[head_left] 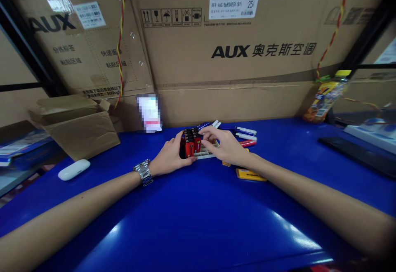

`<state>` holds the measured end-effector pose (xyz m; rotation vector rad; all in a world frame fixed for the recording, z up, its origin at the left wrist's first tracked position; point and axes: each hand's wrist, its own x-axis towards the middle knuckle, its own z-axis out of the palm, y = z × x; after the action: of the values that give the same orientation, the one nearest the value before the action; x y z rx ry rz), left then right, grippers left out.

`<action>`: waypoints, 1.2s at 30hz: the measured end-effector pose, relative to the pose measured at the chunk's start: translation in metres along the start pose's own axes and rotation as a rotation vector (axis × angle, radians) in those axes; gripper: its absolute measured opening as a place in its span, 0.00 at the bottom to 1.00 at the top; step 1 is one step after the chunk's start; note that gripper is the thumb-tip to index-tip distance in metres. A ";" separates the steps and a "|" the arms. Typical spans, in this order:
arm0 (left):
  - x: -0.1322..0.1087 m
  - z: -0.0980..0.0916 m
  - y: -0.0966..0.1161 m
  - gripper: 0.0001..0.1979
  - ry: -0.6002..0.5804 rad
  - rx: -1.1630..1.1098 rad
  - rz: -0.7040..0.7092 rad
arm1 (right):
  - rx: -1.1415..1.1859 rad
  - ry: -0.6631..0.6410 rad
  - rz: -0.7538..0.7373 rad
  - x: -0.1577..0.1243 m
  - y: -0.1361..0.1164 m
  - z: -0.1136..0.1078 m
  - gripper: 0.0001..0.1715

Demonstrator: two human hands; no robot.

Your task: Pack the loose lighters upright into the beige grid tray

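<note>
A cluster of red batteries [189, 147] with black tops stands in rows at one end of a pale grid tray [206, 153]. My left hand [170, 155] is wrapped around the left side of this cluster, its thumb low at the front. From the right, my right hand [224, 146] reaches over the tray with curled fingers. Its thumb and index tips close on the right edge of the batteries, near their black tops. The hand covers part of the tray's cells.
Behind the tray lie white-and-blue pens [246, 133] and a red pen [248, 143]. A yellow box cutter [250, 175] rests right of centre. An open carton [82, 129], a white case [74, 169] and a lit phone [149, 113] are left; a drink bottle [324, 98] stands right.
</note>
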<state>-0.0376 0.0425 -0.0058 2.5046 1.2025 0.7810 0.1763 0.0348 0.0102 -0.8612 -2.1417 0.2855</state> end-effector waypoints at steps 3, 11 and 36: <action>0.000 0.000 -0.001 0.43 -0.003 0.006 -0.001 | -0.119 0.034 0.037 0.006 0.001 -0.019 0.12; -0.001 0.001 -0.004 0.45 0.002 0.007 -0.008 | -0.761 -0.511 0.370 0.004 0.037 -0.086 0.10; -0.001 0.000 -0.004 0.44 -0.004 -0.001 0.007 | 0.189 -0.105 0.305 0.006 0.034 -0.037 0.07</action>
<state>-0.0406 0.0443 -0.0085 2.5098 1.1917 0.7777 0.2178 0.0612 0.0220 -1.0795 -2.0346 0.6906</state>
